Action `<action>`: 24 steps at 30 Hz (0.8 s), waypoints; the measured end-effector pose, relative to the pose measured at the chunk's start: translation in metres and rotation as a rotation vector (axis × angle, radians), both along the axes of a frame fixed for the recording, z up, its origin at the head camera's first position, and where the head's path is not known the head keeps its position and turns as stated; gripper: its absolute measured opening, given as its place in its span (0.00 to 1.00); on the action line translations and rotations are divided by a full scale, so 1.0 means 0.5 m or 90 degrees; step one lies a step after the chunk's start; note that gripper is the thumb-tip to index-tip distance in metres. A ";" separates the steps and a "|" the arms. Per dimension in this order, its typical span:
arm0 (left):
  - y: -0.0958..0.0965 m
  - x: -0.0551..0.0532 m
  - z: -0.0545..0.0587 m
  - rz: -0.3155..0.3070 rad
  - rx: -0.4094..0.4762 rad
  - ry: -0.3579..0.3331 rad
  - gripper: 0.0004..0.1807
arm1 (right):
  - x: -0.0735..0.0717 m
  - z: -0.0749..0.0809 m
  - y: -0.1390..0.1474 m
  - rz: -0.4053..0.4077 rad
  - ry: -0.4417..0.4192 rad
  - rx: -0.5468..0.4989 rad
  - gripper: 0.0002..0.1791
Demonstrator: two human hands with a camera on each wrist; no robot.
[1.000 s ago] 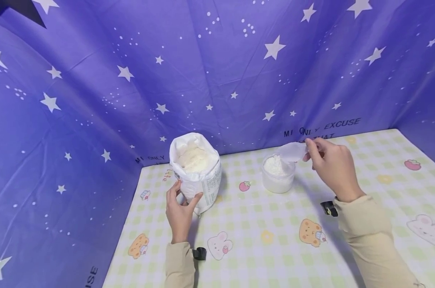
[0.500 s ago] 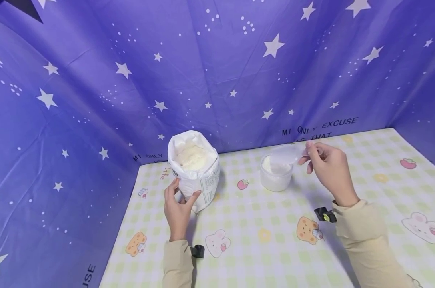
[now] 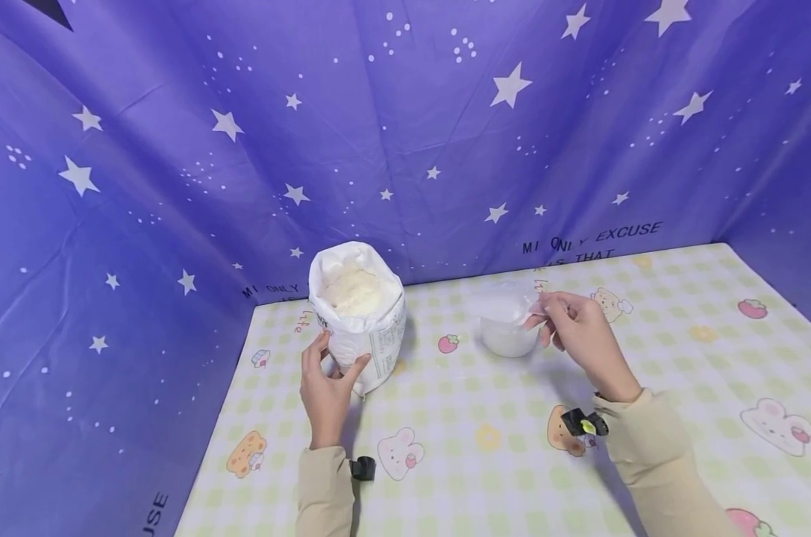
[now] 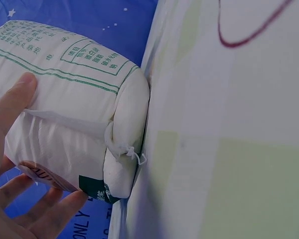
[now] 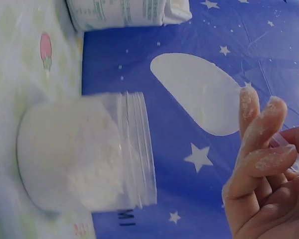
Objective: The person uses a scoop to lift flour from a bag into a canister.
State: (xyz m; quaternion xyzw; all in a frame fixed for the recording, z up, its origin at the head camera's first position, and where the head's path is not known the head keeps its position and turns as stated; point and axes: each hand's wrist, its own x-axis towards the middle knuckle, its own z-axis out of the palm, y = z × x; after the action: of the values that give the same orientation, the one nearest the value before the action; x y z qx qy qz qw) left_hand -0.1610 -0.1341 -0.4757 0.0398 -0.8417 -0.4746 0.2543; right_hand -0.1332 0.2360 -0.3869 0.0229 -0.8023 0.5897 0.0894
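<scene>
My left hand (image 3: 327, 388) holds the lower side of an opened white flour bag (image 3: 386, 350), thumb on the front and fingers round the left side. Pale flour (image 3: 354, 292) shows inside its folded-back mouth. My right hand (image 3: 583, 335) pinches the handle of a translucent plastic scoop (image 5: 199, 94) between thumb and finger. In the head view the scoop overlaps the top of a clear round tub (image 3: 509, 343), hiding its opening. White powder fills much of the tub, seen through its wall in the right wrist view. Powder dusts the right fingertips (image 5: 249, 104).
A green-checked cloth with cartoon prints covers the table (image 3: 445, 418). Behind it and at the sides hangs a purple-blue curtain (image 3: 392, 134) with white stars. The bag and the tub both stand near the table's back edge, with a gap between them.
My right hand has moved left with the scoop, from its tip in the tub's powder to above the tub and its left side. The left hand keeps its hold on the bag.
</scene>
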 end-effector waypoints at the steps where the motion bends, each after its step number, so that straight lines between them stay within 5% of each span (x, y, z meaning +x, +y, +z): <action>1: 0.000 0.001 0.002 -0.001 0.000 -0.002 0.40 | 0.000 -0.002 -0.003 0.011 -0.013 -0.003 0.22; 16: 0.010 0.019 0.019 -0.007 -0.055 -0.041 0.42 | -0.006 -0.035 -0.063 0.096 -0.108 -0.005 0.17; 24: 0.019 0.030 0.053 0.021 -0.118 -0.080 0.41 | -0.009 -0.054 -0.095 0.137 -0.116 -0.003 0.16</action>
State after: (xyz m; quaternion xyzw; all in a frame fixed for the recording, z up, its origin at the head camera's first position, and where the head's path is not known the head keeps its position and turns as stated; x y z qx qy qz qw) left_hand -0.1461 -0.1245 -0.4492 0.0594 -0.8956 -0.3869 0.2113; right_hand -0.1378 0.1884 -0.4140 0.0551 -0.7988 0.5972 -0.0478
